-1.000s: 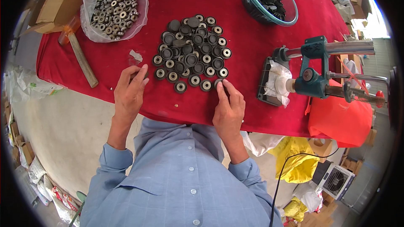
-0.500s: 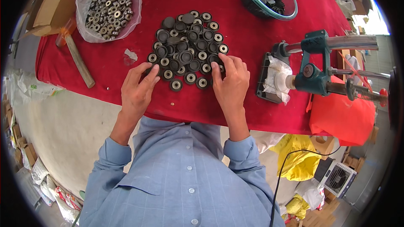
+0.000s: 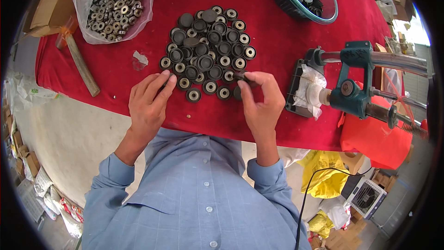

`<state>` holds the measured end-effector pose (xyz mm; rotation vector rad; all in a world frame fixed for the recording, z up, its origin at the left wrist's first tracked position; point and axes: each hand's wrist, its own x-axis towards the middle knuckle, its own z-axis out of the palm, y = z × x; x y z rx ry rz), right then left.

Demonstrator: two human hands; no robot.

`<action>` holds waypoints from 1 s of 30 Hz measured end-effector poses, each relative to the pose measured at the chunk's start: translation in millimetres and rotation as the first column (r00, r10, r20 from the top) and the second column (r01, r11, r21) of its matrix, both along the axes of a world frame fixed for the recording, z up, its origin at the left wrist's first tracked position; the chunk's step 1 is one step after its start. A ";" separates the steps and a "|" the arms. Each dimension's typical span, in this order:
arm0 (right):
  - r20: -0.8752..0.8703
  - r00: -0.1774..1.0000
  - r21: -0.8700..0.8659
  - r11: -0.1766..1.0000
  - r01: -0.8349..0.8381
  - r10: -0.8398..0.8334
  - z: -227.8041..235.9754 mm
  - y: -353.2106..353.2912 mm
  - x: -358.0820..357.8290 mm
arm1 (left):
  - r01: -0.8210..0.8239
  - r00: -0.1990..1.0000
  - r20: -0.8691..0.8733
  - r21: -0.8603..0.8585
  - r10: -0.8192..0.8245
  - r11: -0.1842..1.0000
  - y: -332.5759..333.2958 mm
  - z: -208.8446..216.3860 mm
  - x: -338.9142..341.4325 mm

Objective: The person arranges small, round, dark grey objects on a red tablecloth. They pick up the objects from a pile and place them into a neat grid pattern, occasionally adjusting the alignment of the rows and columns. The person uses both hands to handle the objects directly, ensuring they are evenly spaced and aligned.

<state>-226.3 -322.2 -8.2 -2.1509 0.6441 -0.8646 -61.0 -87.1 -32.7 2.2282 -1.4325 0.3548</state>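
Note:
A pile of round black caps [image 3: 205, 63], several with a metal bearing [image 3: 210, 87] seated in the middle, lies on the red cloth before me. At the pile's lower right, my right hand [image 3: 262, 104] pinches a black cap [image 3: 243, 77] between thumb and forefinger, tilted and raised slightly. Another dark cap [image 3: 237, 93] lies below it, partly behind the thumb. My left hand [image 3: 150, 99] rests at the pile's lower left edge, thumb and forefinger closed about a black cap [image 3: 168, 76] that is mostly hidden by the fingers.
A plastic-lined tub of bearings [image 3: 115, 14] stands far left, beside a hammer [image 3: 82, 65] and a cardboard box [image 3: 60, 2]. Far right is a clear bowl of black caps [image 3: 334, 7]. A green hand press [image 3: 356, 76] occupies the right side, above a red bag [image 3: 374, 129].
My right hand has drawn back slightly to the right and now pinches a cap lifted off the pile's edge. My left hand has barely moved. The view has shifted a little.

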 end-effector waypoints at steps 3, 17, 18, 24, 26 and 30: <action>-0.043 0.998 -0.253 0.966 -0.048 0.038 -1.8 12.1 -8.8 | -0.006 1.000 -0.026 0.048 0.008 0.999 3.7 2.3 -6.6; -0.091 0.990 -0.449 0.883 -0.135 0.105 -17.7 29.0 -10.6 | -0.035 0.994 -0.093 0.206 0.055 0.978 20.1 0.3 -30.9; -0.100 0.990 -0.456 0.879 -0.136 0.101 -17.3 30.0 -11.2 | -0.032 0.994 -0.099 0.203 0.053 0.979 19.6 1.0 -31.4; -0.098 0.991 -0.462 0.878 -0.128 0.093 -18.9 32.1 -12.3 | -0.027 0.996 -0.082 0.153 0.040 0.988 18.7 0.5 -26.9; -0.081 0.993 -0.462 0.879 -0.118 0.091 -19.4 32.2 -12.0 | -0.020 0.995 -0.098 0.142 0.034 0.990 17.3 3.3 -26.9; -0.084 0.992 -0.468 0.875 -0.124 0.095 -17.7 29.5 -11.4 | 0.004 0.991 -0.135 0.078 0.007 0.997 10.9 8.9 -24.4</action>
